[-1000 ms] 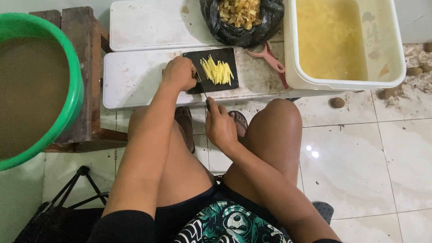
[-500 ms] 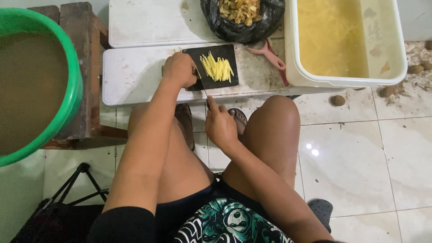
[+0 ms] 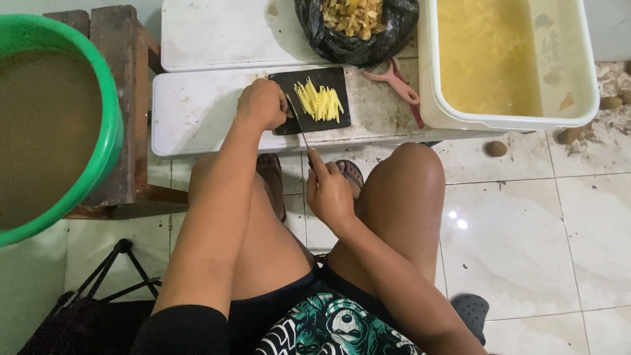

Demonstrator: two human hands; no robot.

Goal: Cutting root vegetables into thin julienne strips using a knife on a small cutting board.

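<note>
Yellow strips (image 3: 319, 102) lie in a loose fan on a small black cutting board (image 3: 314, 98), which sits at the near edge of a low white table (image 3: 197, 112), just in front of the seated person's knees. The left hand (image 3: 261, 104) rests on the board's left end, its fingers curled together and pressing down on something I cannot make out beneath them. The right hand (image 3: 328, 190) is drawn back over the gap between the knees, its fingers clamped around the handle of a thin knife (image 3: 299, 123) whose blade reaches forward onto the board, touching down just left of the strips and close beside the left hand. Behind the board, a black plastic bag (image 3: 358, 33) holds a heap of brownish peelings, and a pink peeler (image 3: 397, 85) lies on the table just right of the board. A big white tub (image 3: 503, 118) of yellowish water stands to the right, and a green basin (image 3: 108, 125) of murky water sits on a wooden stool (image 3: 125, 79) to the left. A few small brown lumps (image 3: 496, 148) lie on the tiled floor (image 3: 526, 230) near the tub.
</note>
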